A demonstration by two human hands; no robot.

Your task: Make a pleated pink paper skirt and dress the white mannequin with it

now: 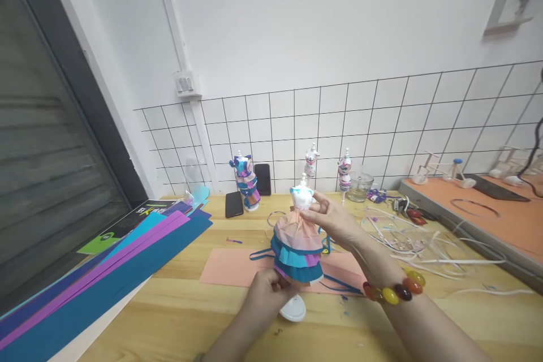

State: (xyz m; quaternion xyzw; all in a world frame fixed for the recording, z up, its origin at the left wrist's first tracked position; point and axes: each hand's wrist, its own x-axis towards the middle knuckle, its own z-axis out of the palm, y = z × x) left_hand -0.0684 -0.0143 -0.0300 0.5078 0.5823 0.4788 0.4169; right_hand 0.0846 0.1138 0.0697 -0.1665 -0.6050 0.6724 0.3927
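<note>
A miniature dress form (pixel 302 197) with a white bust stands tilted slightly in front of me, above its round white base (pixel 293 309). Its tiered paper skirt (pixel 296 232) is peach at the top, with teal, light blue and purple layers lower down. My right hand (pixel 335 218) pinches the form at the waist, where the peach paper gathers. Closed at the lower hem is my left hand (pixel 268 291); its fingertips are partly hidden under the skirt, and whether they also grip the stand's pole I cannot tell.
Peach paper (pixel 229 267) lies beneath the form. Coloured sheets (pixel 144 260) are stacked at left. Behind stand a dressed form (pixel 246 181), two smaller forms (pixel 311 161), phones (pixel 234 205) and a glass cup (pixel 360 188). Tangled white cords (pixel 407 237) and an orange-topped surface (pixel 470 209) are at right.
</note>
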